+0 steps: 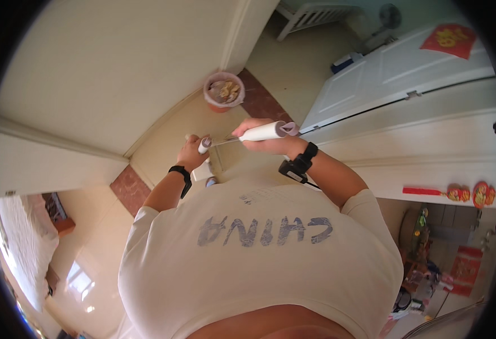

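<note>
In front of my chest, my right hand (262,140) is closed around a thick white handle (262,131) with a mauve hooked end. From its other end a thin, shiny metal part (225,139) runs toward my left hand (190,152). The left fingers are closed on a short white piece (204,145) with a mauve tip. Whether both pieces form one tool, I cannot make out. A dark band circles my left wrist, and a black strapped device (299,164) with a cable sits on the right one.
A lined pink bin (218,105) with rubbish stands on the floor beyond my hands, beside a dark red threshold (262,99). White doors (383,79) fill the right side, and a pale wall (118,62) is on the left. A fan (390,17) stands in the far room.
</note>
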`<state>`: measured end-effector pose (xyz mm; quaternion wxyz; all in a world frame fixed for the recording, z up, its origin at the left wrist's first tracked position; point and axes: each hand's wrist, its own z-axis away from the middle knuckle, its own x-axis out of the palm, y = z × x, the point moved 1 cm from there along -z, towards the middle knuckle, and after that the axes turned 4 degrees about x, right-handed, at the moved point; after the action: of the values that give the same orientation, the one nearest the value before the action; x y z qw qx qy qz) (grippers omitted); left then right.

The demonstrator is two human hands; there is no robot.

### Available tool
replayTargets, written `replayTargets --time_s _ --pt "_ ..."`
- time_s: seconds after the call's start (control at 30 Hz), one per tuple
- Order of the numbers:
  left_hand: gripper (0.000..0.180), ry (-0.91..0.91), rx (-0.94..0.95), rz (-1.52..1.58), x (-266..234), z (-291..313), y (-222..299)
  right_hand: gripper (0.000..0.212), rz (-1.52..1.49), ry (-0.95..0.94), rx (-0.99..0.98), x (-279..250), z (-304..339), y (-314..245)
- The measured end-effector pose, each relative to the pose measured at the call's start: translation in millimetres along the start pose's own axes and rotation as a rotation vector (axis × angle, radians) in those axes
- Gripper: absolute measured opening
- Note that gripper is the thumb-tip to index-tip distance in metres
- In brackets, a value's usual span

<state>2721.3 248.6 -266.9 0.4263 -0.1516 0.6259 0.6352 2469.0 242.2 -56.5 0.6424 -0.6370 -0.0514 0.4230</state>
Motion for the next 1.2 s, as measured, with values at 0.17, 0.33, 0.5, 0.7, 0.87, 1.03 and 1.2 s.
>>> replayTargets --time_s 0.17,0.33,0.5,0.7,0.87,1.03,1.2 --pt "0.045 -0.02 0.095 0.252 19.8 -10.4 14.4 0.014 -0.114 0.028 0.002 -10.6 4.2 -9.4" --pt "0.048 -0.122 0.187 0.362 25.6 -6.2 32.9 0.014 -0.123 0.033 -0.031 -22.9 13.4 -11.6" --pt "0.057 -0.171 0.263 0.431 27.4 -13.1 46.4 0.014 -0.212 0.091 -0.02 -30.3 18.2 -22.0" --pt "0.052 -0.22 0.276 0.408 32.0 -30.6 43.7 0.017 -0.074 0.065 -0.022 -26.0 21.7 -32.8" --pt "0.05 -0.129 0.169 0.341 45.8 -45.0 31.6 0.023 -0.057 0.149 0.018 -28.3 15.4 -20.8" --pt "0.038 0.103 0.107 0.211 24.3 -68.6 1.0 0.039 -0.285 0.233 0.134 -33.2 19.5 14.0" --pt "0.037 0.164 -0.051 0.354 -40.4 -69.6 -51.6 0.028 -0.141 0.244 0.281 -37.9 41.2 64.0"
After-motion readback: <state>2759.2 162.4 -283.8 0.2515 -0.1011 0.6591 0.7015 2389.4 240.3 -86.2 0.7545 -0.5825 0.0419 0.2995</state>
